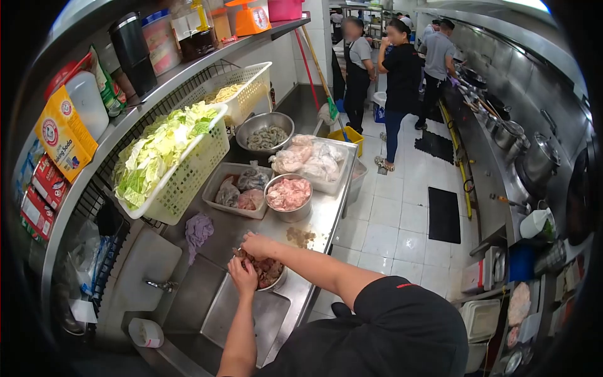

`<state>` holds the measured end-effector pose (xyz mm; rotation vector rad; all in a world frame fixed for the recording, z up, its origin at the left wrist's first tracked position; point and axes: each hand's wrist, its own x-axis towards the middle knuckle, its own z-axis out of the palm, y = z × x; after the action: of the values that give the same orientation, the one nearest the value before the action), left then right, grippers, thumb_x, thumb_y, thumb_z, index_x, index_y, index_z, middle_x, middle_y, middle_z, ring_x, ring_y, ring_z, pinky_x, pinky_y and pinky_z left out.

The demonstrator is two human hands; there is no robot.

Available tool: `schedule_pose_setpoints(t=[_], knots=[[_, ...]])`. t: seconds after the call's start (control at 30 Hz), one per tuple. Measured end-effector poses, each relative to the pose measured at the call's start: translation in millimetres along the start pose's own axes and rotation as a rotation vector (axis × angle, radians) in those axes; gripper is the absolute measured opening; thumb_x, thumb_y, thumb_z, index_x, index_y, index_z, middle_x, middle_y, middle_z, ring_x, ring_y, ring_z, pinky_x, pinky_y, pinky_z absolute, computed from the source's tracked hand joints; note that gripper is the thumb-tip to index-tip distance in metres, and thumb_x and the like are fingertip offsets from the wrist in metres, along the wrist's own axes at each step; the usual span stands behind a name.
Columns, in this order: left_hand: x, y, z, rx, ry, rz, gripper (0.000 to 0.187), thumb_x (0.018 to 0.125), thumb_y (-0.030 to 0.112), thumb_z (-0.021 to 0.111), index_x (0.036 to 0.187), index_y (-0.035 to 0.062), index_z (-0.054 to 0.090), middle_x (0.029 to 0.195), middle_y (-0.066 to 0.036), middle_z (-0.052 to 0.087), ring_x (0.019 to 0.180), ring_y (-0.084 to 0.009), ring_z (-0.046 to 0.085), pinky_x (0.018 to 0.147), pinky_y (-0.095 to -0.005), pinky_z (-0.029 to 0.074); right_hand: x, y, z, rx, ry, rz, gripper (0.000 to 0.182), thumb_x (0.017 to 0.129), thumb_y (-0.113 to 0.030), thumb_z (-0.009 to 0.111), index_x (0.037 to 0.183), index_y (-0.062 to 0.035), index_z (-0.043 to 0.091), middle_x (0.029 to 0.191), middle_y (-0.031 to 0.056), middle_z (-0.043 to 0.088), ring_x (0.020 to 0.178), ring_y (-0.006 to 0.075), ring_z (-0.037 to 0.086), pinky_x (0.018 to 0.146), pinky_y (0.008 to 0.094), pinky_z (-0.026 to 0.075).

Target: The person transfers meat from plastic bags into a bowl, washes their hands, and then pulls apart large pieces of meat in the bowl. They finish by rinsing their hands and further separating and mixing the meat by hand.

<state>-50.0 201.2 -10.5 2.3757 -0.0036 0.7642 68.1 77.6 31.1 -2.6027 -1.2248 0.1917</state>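
Note:
A round metal pot (281, 281) of dark brown meat pieces (269, 273) stands at the edge of the steel sink counter. Over its left side, my left hand (242, 274) has its fingers closed against the meat. My right hand (256, 245) reaches across from the right, its fingers curled down into the pot's far left side on the meat. Both sets of fingertips are partly hidden. Behind the pot sits a metal container (289, 210) of pale pink raw meat (288, 193). A crumpled purple cloth (200, 234) lies to the left of my hands.
Bagged meat fills a plastic tub (236, 212) and a white tray (323, 185). A metal bowl (264, 147) holds grey shrimp. Cut cabbage (164, 154) heaps in a basket at left. The sink basin (248, 314) is below. Several people stand in the aisle; stoves line the right.

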Motion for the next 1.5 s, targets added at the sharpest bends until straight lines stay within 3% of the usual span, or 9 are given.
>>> schedule_pose_setpoints(t=[0.2,0.43,0.73,1.03,1.13,1.23,1.3,1.4,1.5], knots=[[2,20,-7,0.148,-0.003,0.013,0.030,0.095,0.027,0.067,0.101,-0.0001,0.057,0.106,-0.021,0.058,0.105,-0.0427,0.053,0.093,-0.0523,0.044,10,11,15,0.050,0.010,-0.016,0.052,0.069,-0.015,0.085,0.117,-0.0030,0.070,0.125,0.0209,0.064,0.123,0.0401,0.057,0.104,0.0479,0.051],[2,13,-4,0.204,-0.034,0.028,0.028,0.095,0.019,0.061,0.112,-0.0035,0.058,0.107,-0.025,0.057,0.106,-0.0458,0.052,0.093,-0.0544,0.044,0,12,9,0.095,0.080,-0.010,0.060,0.065,-0.021,0.089,0.118,-0.0005,0.070,0.121,0.0236,0.066,0.118,0.0405,0.059,0.102,0.0475,0.050],[2,10,2,0.182,-0.005,-0.051,0.019,0.092,0.016,0.059,0.101,-0.0007,0.056,0.107,-0.024,0.057,0.106,-0.0448,0.053,0.094,-0.0550,0.044,-18,4,1,0.088,0.090,0.051,0.061,0.064,-0.025,0.090,0.116,-0.0021,0.069,0.120,0.0215,0.065,0.114,0.0398,0.063,0.099,0.0473,0.055],[6,1,7,0.146,-0.058,-0.040,0.017,0.094,0.015,0.058,0.100,-0.0010,0.058,0.105,-0.023,0.062,0.105,-0.0442,0.056,0.092,-0.0540,0.046,-38,-7,-3,0.065,0.161,0.101,0.050,0.071,-0.020,0.085,0.116,-0.0040,0.070,0.117,0.0172,0.064,0.115,0.0358,0.063,0.092,0.0468,0.058],[8,0,9,0.147,-0.052,-0.029,0.016,0.094,0.015,0.059,0.097,-0.0008,0.059,0.103,-0.022,0.063,0.103,-0.0438,0.057,0.091,-0.0540,0.046,-41,7,1,0.003,0.147,0.010,0.051,0.070,-0.018,0.085,0.118,-0.0058,0.070,0.117,0.0158,0.064,0.118,0.0339,0.062,0.093,0.0466,0.058],[10,-5,10,0.135,-0.046,0.016,0.015,0.094,0.015,0.059,0.093,-0.0002,0.061,0.100,-0.021,0.064,0.100,-0.0438,0.058,0.090,-0.0540,0.047,-45,17,7,-0.067,0.131,-0.050,0.040,0.080,-0.019,0.078,0.118,-0.0083,0.072,0.119,0.0134,0.064,0.120,0.0330,0.060,0.091,0.0461,0.058],[8,-5,11,0.122,-0.046,0.025,0.015,0.094,0.015,0.059,0.093,0.0001,0.061,0.100,-0.021,0.064,0.100,-0.0437,0.058,0.090,-0.0540,0.047,-48,12,6,-0.062,0.121,-0.047,0.030,0.092,-0.021,0.066,0.118,-0.0094,0.072,0.118,0.0116,0.066,0.117,0.0332,0.063,0.091,0.0464,0.057],[6,0,6,0.074,-0.080,0.089,0.015,0.093,0.017,0.062,0.097,0.0029,0.066,0.101,-0.019,0.066,0.100,-0.0407,0.059,0.091,-0.0534,0.047,-48,4,-1,-0.028,0.066,0.025,0.031,0.097,-0.027,0.062,0.120,-0.0114,0.073,0.116,0.0122,0.070,0.115,0.0336,0.067,0.092,0.0462,0.057],[5,-1,0,0.152,-0.015,0.159,0.017,0.092,0.019,0.066,0.103,0.0069,0.070,0.112,-0.015,0.067,0.110,-0.0364,0.059,0.098,-0.0506,0.046,-45,0,-13,-0.036,0.037,-0.085,0.029,0.097,-0.027,0.059,0.116,-0.0099,0.073,0.113,0.0145,0.071,0.109,0.0340,0.070,0.093,0.0460,0.056]])
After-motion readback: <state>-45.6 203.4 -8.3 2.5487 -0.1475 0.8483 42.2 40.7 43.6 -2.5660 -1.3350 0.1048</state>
